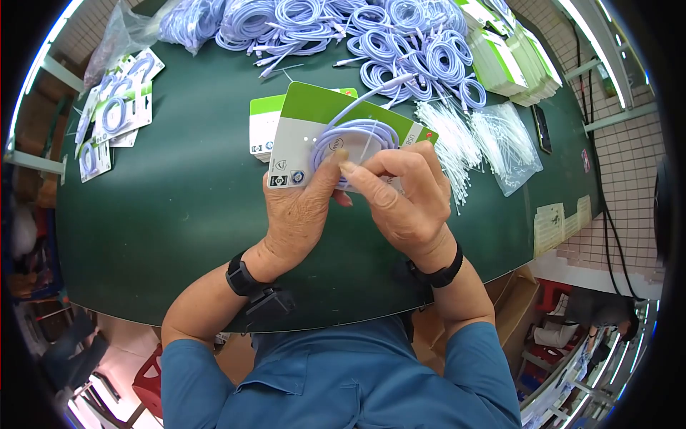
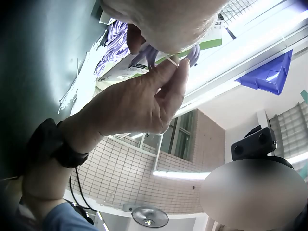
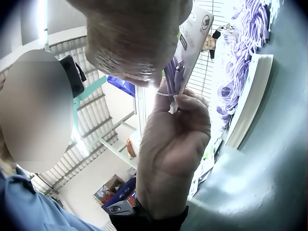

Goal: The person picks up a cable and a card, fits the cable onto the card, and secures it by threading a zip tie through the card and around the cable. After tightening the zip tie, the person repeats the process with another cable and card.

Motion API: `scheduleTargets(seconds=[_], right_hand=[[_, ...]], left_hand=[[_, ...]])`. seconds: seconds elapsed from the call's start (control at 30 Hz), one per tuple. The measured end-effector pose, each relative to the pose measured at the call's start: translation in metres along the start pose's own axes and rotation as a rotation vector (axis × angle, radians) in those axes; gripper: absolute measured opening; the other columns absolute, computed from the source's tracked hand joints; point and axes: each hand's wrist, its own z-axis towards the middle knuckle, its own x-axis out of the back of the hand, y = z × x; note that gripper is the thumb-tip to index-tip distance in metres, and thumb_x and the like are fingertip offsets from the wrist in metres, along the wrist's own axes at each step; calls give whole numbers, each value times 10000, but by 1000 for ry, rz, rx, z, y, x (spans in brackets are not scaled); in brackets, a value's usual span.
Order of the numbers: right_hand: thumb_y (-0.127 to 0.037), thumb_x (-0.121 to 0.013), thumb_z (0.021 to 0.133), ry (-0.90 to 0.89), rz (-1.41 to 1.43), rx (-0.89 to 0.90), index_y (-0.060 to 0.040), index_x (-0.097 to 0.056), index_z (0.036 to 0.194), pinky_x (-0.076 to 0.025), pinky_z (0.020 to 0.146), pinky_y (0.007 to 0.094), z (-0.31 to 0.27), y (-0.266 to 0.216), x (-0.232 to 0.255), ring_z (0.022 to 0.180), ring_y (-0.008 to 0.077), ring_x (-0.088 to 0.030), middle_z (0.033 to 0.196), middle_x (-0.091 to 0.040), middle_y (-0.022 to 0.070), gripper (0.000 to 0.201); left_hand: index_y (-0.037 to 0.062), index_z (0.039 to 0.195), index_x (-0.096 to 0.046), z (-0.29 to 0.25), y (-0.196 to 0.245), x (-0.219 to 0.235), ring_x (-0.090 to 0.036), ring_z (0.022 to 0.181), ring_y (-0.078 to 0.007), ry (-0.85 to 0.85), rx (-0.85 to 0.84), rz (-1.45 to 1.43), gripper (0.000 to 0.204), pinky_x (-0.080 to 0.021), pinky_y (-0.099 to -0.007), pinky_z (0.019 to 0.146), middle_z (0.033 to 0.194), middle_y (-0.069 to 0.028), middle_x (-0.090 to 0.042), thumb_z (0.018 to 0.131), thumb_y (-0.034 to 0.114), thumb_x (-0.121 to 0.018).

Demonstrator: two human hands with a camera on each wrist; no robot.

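A printed green and white card (image 1: 289,125) is held up over the table, with a coiled lilac USB cable (image 1: 336,136) lying against its front. My left hand (image 1: 293,218) grips the card's lower edge, thumb pressed on the coil and the other fingers mostly hidden behind. A thin white cable tie (image 3: 166,94) loops across the coil. The thumb and index finger of my right hand (image 1: 411,196) pinch the tie close to the left thumb; in the left wrist view a short white piece of tie (image 2: 172,60) shows at those fingertips.
Behind the card lies a stack of similar cards (image 1: 263,114). Loose white cable ties (image 1: 450,143) and a plastic bag of ties (image 1: 507,146) lie to the right, near a phone (image 1: 541,129). Coiled cables (image 1: 300,21) cover the back; carded cables (image 1: 114,118) lie left, card stacks (image 1: 511,61) back right.
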Motion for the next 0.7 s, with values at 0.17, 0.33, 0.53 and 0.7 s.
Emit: scheduleTargets(seconds=[0.17, 0.33, 0.53, 0.7], right_hand=[[38, -890, 666, -22, 68, 30, -110, -827, 1137, -538, 687, 326, -3, -5, 5, 846, 216, -638, 1034, -675, 26, 498], [20, -899, 661, -38, 117, 56, -105, -827, 1140, -559, 731, 330, -6, -7, 8, 899, 221, -669, 1083, -680, 17, 500], [7, -907, 659, -71, 113, 47, -103, -826, 1118, -563, 734, 324, -5, -10, 14, 917, 226, -687, 1123, -717, 20, 479], [13, -903, 667, -44, 56, 52, -113, -828, 1091, -559, 721, 315, -8, -10, 15, 882, 221, -688, 1112, -762, 34, 449]], left_hand=[[-19, 1175, -715, 1, 5, -6, -705, 761, -110, 61, -107, 6, 218, -576, -259, 581, 971, -64, -753, 1008, 108, -773], [-3, 1156, -721, -1, 9, -6, -687, 768, -89, 70, -120, 32, 199, -560, -250, 615, 963, -42, -747, 1000, 104, -781], [0, 1149, -719, -1, 9, -7, -687, 764, -93, 67, -123, 17, 192, -556, -250, 612, 965, -43, -747, 998, 100, -781], [-2, 1162, -711, -2, 11, -7, -697, 760, -105, 47, -113, -38, 206, -566, -261, 588, 970, -59, -747, 995, 96, -780]])
